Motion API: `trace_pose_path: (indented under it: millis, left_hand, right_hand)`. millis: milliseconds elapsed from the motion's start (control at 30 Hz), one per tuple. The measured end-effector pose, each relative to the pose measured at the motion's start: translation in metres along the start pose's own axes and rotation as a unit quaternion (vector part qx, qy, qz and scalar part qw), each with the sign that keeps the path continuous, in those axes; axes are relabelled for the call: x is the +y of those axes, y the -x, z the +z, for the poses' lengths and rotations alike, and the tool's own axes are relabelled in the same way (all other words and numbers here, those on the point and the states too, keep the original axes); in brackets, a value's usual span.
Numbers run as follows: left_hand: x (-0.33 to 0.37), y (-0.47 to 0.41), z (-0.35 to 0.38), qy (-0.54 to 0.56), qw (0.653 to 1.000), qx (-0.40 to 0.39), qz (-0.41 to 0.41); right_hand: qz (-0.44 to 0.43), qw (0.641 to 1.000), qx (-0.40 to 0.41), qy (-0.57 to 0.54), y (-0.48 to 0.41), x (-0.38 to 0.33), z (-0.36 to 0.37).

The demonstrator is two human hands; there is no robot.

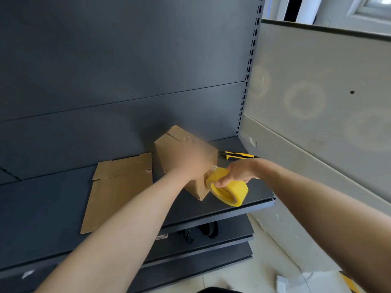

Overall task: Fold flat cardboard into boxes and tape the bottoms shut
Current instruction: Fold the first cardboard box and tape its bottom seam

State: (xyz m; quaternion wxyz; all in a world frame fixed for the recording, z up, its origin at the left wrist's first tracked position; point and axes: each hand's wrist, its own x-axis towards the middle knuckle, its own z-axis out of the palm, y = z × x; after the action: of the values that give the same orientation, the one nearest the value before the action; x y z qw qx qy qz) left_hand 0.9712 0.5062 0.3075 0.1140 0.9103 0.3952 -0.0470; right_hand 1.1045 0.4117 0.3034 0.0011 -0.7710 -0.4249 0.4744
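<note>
Box (167, 151): tilted on the shelf (53, 208), just right of the flat cardboard (118, 191).
Left grip (186, 159): yours, laid on the box; too blurred to tell whether it clasps.
Right grip (237, 173): clenched round the yellow tape roll (234, 190), at the box's near corner.

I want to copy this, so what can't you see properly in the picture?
Head view:
Left hand: motion blur smears it, so how its fingers lie on the box is unclear.
Box seam: the left hand covers most of it; taped or not, cannot tell.
Black things underneath: the shelf above cuts them off; too dark to name.
</note>
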Motion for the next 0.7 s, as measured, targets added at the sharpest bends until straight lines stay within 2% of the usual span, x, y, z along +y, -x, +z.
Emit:
trace_pose_path:
  millis: [67,133,167,233,300,433,567,633,700]
  left_hand:
    - [0.0,0.0,0.001,-0.004,1.0,0.0,0.01]
    - [0.001,0.0,0.002,-0.01,0.999,0.013,0.03]
    - [0.0,0.0,0.002,-0.013,0.999,0.022,0.04]
    - [-0.005,0.001,0.001,-0.009,0.998,0.031,0.052]
    - [-0.014,0.002,0.002,-0.015,0.998,0.026,0.058]
    - [-0.026,0.001,0.007,-0.051,0.994,0.06,0.071]
    - [-0.036,-0.001,0.01,-0.029,0.991,0.1,0.08]
    - [-0.036,0.007,0.013,0.019,0.988,0.125,0.089]
    - [-0.033,0.022,0.021,0.122,0.966,0.219,0.07]
  right_hand:
    - [0.015,0.997,0.024,0.074,-0.005,-0.002,0.008]
    - [0.015,0.994,0.061,0.091,-0.008,-0.001,0.016]
    - [0.01,0.997,0.057,0.057,-0.009,0.0,0.018]
    - [-0.006,0.997,0.008,-0.082,-0.008,0.002,0.018]
    - [-0.016,0.98,-0.049,-0.194,-0.008,0.0,0.02]
    - [-0.031,0.966,-0.082,-0.244,-0.017,-0.009,0.027]
    - [-0.035,0.962,-0.074,-0.26,-0.021,-0.017,0.023]
    - [-0.031,0.959,-0.075,-0.271,-0.024,-0.017,0.022]
    - [-0.029,0.953,-0.08,-0.29,-0.026,-0.017,0.023]
